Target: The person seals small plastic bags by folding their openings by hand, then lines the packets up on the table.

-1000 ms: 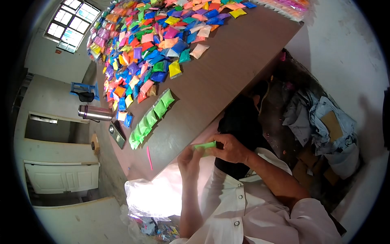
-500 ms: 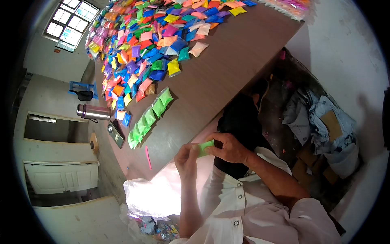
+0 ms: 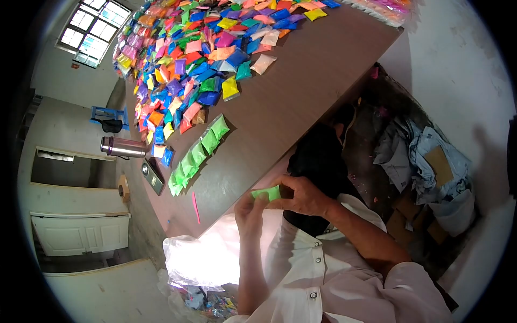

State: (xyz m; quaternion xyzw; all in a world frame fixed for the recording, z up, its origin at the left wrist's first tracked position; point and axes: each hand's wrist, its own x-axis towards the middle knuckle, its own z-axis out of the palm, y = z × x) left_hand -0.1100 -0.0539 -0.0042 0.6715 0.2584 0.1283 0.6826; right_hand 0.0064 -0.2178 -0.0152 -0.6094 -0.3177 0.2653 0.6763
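Observation:
Between my two hands, just off the table's near edge, is a small light-green packet (image 3: 266, 193). The fingers of my left hand (image 3: 250, 212) pinch its left end. My right hand (image 3: 305, 197) grips the right end between thumb and fingers. On the table (image 3: 269, 113) lies a joined strip of light-green packets (image 3: 198, 156). A thin pink stick (image 3: 196, 208) rests close to the table's lower corner. Beyond the strip spreads a large pile of small packets in many colours (image 3: 207, 59).
A metal flask (image 3: 123, 147) and a dark phone-like device (image 3: 153, 176) are at the table's left edge. Clear plastic (image 3: 199, 264) hangs below the near corner. Crumpled bags (image 3: 441, 161) and cardboard (image 3: 404, 222) lie on the floor at right.
The green packet has turned and shifted slightly between my hands, and my fingers have changed their hold on it. The view has moved slightly; the things on the table look the same.

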